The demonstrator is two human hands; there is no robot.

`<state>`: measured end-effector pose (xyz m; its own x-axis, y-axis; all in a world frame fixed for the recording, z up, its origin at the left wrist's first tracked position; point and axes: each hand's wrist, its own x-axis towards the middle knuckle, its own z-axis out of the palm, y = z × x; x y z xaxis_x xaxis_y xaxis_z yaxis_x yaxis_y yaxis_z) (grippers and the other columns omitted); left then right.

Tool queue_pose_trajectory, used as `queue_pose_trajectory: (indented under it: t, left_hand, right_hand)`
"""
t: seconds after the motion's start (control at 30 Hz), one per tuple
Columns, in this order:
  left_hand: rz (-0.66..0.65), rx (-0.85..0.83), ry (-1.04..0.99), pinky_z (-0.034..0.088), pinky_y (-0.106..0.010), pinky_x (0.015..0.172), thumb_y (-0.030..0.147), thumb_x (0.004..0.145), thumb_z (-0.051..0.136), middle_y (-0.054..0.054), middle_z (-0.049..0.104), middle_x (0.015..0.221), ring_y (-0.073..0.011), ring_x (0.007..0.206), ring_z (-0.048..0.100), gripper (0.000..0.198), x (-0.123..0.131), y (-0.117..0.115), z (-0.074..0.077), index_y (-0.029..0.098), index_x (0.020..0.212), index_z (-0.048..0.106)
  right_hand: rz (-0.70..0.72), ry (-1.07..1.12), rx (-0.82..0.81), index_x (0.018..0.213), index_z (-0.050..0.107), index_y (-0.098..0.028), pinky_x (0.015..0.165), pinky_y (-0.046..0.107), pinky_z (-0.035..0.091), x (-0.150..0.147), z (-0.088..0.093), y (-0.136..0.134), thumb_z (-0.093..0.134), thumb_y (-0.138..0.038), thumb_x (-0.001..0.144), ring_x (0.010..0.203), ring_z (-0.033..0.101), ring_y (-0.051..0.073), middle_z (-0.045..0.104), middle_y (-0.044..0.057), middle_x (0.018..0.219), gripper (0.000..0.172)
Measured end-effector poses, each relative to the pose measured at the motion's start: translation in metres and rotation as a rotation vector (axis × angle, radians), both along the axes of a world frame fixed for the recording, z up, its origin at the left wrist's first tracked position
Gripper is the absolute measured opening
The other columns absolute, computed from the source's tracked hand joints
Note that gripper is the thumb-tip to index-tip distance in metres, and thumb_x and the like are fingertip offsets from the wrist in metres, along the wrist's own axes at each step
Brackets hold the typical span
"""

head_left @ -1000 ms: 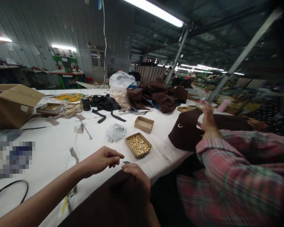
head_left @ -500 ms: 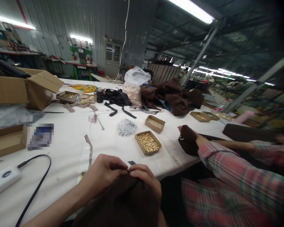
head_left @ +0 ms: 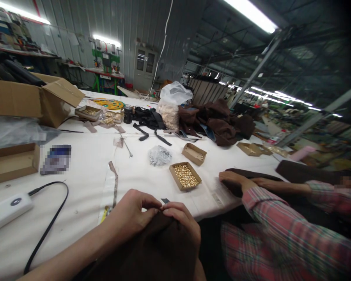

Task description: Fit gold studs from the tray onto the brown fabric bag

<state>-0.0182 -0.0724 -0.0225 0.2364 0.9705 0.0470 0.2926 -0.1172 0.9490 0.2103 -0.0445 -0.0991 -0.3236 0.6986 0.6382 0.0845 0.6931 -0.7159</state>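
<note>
My left hand (head_left: 131, 216) and my right hand (head_left: 181, 222) meet at the near edge of the white table (head_left: 84, 164), fingertips pinched together on the top edge of a dark brown fabric piece (head_left: 155, 253) that hangs toward me. Both hands are closed on the fabric. A small dark scrap (head_left: 164, 200) lies just beyond my fingers. A shallow cardboard box of gold beads (head_left: 185, 176) sits a little farther out, with a clear bag of silver parts (head_left: 159, 155) behind it.
A co-worker in a plaid sleeve (head_left: 280, 218) at my right presses both hands on brown fabric (head_left: 251, 173). A white device (head_left: 6, 208) with a black cable lies at left. Open cardboard boxes (head_left: 32, 99), small trays, black straps and a brown fabric pile (head_left: 219, 121) fill the far table.
My left hand has moved in to join my right hand on the brown fabric's edge. The co-worker's raised hand and fabric have come down onto the table. The camera has turned left.
</note>
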Motion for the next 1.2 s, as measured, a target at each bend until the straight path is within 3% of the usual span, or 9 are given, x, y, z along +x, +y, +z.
queue_pose_trajectory:
  t: [0.2, 0.43, 0.53, 0.63, 0.73, 0.9, 1.07, 1.13, 1.2]
  left_hand:
    - [-0.086, -0.029, -0.004, 0.059, -0.025, 0.086, 0.011, 0.096, 0.061, 0.004, 0.087, 0.109, -0.0224, 0.101, 0.083, 0.045, -0.005, -0.006, 0.007, 0.031, 0.124, 0.089]
    - [-0.077, -0.037, -0.005, 0.058, -0.024, 0.083, 0.024, 0.105, 0.066, 0.006, 0.087, 0.109, -0.022, 0.1, 0.082, 0.034, -0.008, -0.015, 0.016, 0.036, 0.128, 0.088]
    - [-0.091, -0.029, 0.015, 0.057, -0.024, 0.084, 0.018, 0.103, 0.062, 0.008, 0.087, 0.111, -0.0209, 0.101, 0.082, 0.042, -0.011, -0.017, 0.019, 0.038, 0.131, 0.086]
    - [-0.074, -0.006, 0.038, 0.057, -0.023, 0.086, 0.009, 0.096, 0.056, 0.009, 0.087, 0.112, -0.0205, 0.1, 0.081, 0.056, -0.014, -0.017, 0.017, 0.038, 0.133, 0.085]
    - [-0.044, 0.006, 0.086, 0.056, -0.025, 0.081, 0.011, 0.095, 0.056, 0.008, 0.087, 0.109, -0.0206, 0.091, 0.08, 0.054, -0.014, -0.018, 0.01, 0.036, 0.134, 0.085]
    - [0.019, 0.082, 0.106, 0.058, -0.027, 0.088, 0.015, 0.094, 0.06, 0.005, 0.087, 0.115, -0.0234, 0.099, 0.081, 0.047, -0.012, -0.022, 0.001, 0.033, 0.126, 0.089]
    - [0.014, 0.11, 0.19, 0.058, -0.028, 0.092, 0.017, 0.092, 0.065, -0.001, 0.087, 0.115, -0.0283, 0.108, 0.081, 0.032, -0.004, -0.022, 0.003, 0.027, 0.107, 0.091]
    - [-0.011, 0.074, 0.154, 0.058, -0.029, 0.095, 0.025, 0.099, 0.066, -0.001, 0.085, 0.125, -0.03, 0.115, 0.08, 0.03, -0.001, -0.022, 0.004, 0.027, 0.116, 0.09]
    - [-0.047, -0.008, 0.073, 0.058, -0.034, 0.109, 0.044, 0.107, 0.066, -0.002, 0.08, 0.14, -0.0327, 0.128, 0.076, 0.038, -0.002, -0.024, 0.004, 0.029, 0.139, 0.082]
  right_hand:
    - [-0.006, -0.027, -0.004, 0.113, 0.081, -0.029, 0.087, 0.034, 0.066, -0.001, 0.004, 0.0, 0.064, -0.024, 0.111, 0.102, 0.081, 0.024, 0.08, 0.008, 0.114, 0.018]
    - [-0.079, 0.089, -0.045, 0.106, 0.082, -0.027, 0.087, 0.038, 0.063, -0.016, 0.01, -0.012, 0.06, -0.034, 0.115, 0.1, 0.078, 0.025, 0.078, 0.009, 0.111, 0.024]
    - [-0.061, 0.055, -0.044, 0.106, 0.082, -0.027, 0.087, 0.035, 0.063, -0.014, 0.011, -0.011, 0.061, -0.034, 0.115, 0.101, 0.078, 0.023, 0.078, 0.008, 0.112, 0.024]
    - [-0.033, 0.008, -0.055, 0.112, 0.082, -0.027, 0.091, 0.036, 0.065, -0.009, 0.009, -0.007, 0.063, -0.031, 0.114, 0.106, 0.079, 0.024, 0.079, 0.009, 0.115, 0.019]
    - [-0.037, 0.004, -0.076, 0.118, 0.081, -0.027, 0.094, 0.036, 0.065, -0.006, 0.005, -0.006, 0.066, -0.026, 0.112, 0.11, 0.078, 0.024, 0.079, 0.007, 0.116, 0.016]
    - [-0.037, 0.006, -0.092, 0.118, 0.08, -0.027, 0.096, 0.033, 0.063, -0.007, 0.001, -0.007, 0.067, -0.019, 0.11, 0.109, 0.078, 0.021, 0.079, 0.005, 0.114, 0.017]
    - [-0.048, 0.044, -0.15, 0.113, 0.08, -0.028, 0.098, 0.03, 0.062, -0.002, -0.009, -0.004, 0.063, -0.018, 0.108, 0.108, 0.077, 0.02, 0.08, 0.003, 0.112, 0.02]
    - [-0.054, 0.054, -0.196, 0.112, 0.081, -0.028, 0.099, 0.03, 0.062, 0.001, -0.012, -0.001, 0.062, -0.017, 0.106, 0.108, 0.078, 0.021, 0.082, 0.003, 0.113, 0.022]
    - [-0.083, 0.03, -0.285, 0.113, 0.081, -0.027, 0.099, 0.031, 0.063, 0.004, -0.01, 0.004, 0.062, -0.018, 0.102, 0.107, 0.079, 0.022, 0.084, 0.004, 0.112, 0.024]
